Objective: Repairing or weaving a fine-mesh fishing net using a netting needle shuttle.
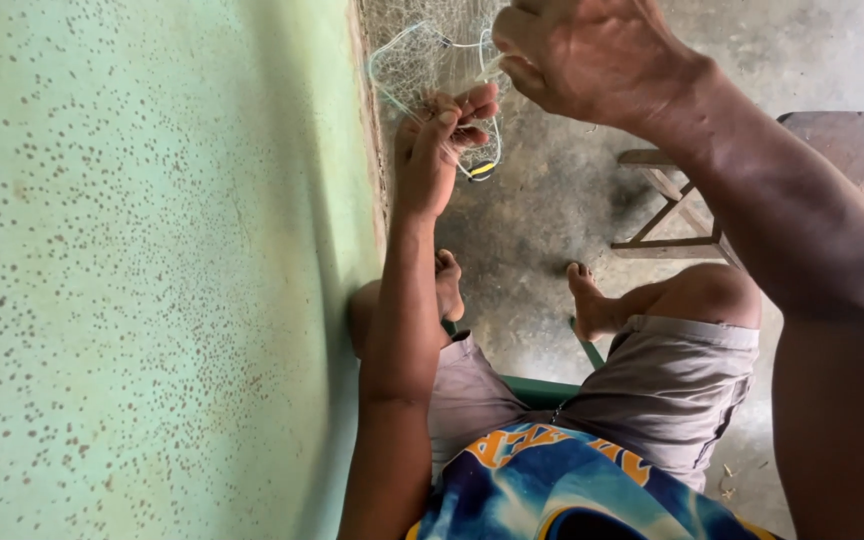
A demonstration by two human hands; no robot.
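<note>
Above my knees: fine mesh net [432, 60], hanging by the green wall [152, 270]
Left hand [442, 140]: I pinch its pale cord
Right hand [592, 55]: clenched on twine
Risk: hard tug tears mesh

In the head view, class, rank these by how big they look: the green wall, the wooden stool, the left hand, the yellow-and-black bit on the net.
1. green wall
2. wooden stool, partly hidden by the arm
3. left hand
4. yellow-and-black bit

Nearness to the camera skews these sizes.
</note>
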